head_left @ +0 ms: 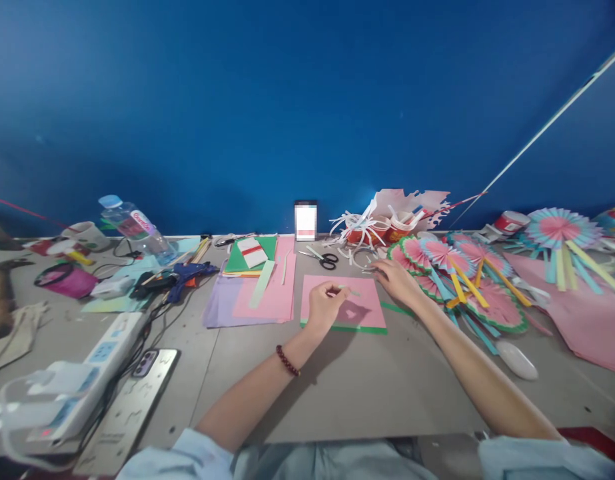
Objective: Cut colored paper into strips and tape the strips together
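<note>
A pink sheet of paper (354, 315) lies flat in front of me, with a green strip (360, 329) along its near edge. Over its left half, my left hand (327, 305) is closed in a pinch on a small pale green paper strip (354, 292). Just beyond the sheet's far right corner, my right hand (394, 280) has its fingertips closed at the near edge of a clear ring-shaped tape roll (358, 260). Black-handled scissors (329, 261) rest behind the pink sheet, left of the tape roll.
Coloured paper sheets (220, 303) are stacked to the left, near a blue glue gun (187, 277), a water bottle (137, 227), a power strip (104, 353) and a phone (132, 407). Pleated paper fans (447, 257) and a white computer mouse (517, 360) lie at the right.
</note>
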A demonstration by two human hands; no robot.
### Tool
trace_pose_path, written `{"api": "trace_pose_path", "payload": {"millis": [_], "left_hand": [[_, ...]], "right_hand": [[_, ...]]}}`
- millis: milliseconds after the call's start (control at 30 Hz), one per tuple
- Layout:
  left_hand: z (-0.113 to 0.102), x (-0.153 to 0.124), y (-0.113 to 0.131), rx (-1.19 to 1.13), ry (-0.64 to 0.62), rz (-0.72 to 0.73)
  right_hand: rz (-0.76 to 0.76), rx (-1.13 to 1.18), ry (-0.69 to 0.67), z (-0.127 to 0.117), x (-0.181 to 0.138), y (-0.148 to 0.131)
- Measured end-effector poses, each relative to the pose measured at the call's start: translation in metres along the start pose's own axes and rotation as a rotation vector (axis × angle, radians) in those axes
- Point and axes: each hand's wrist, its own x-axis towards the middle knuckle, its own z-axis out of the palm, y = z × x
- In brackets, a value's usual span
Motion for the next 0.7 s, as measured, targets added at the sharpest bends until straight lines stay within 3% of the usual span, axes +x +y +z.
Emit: {"api": "trace_pose_path", "payload": {"millis": [67,200,433,533,700], "left_hand": [[-0.002,0.003,0.003,0.001,-0.024,-0.008],[-0.003,0.002,0.013,0.007,-0.191,-0.114],[-0.01,0.009,0.023,0.118,-0.479,-0.121],[-0.016,0.018,0.023,0.145,-0.487,-0.088],[-0.027,0.03,0.025,0.173,-0.382,-0.066]], "right_hand": [[0.009,-0.11,-0.037,0.004,0.01,0.013],[-0.014,-0.247,-0.083,0.008,0.019,0.019],[-0.038,-0.145,0.016,-0.014,0.031,0.018],[-0.033,-0.083,0.061,-0.031,0.036,0.015],[0.041,0.088,0.172,-0.056,0.042,-0.005]]}}
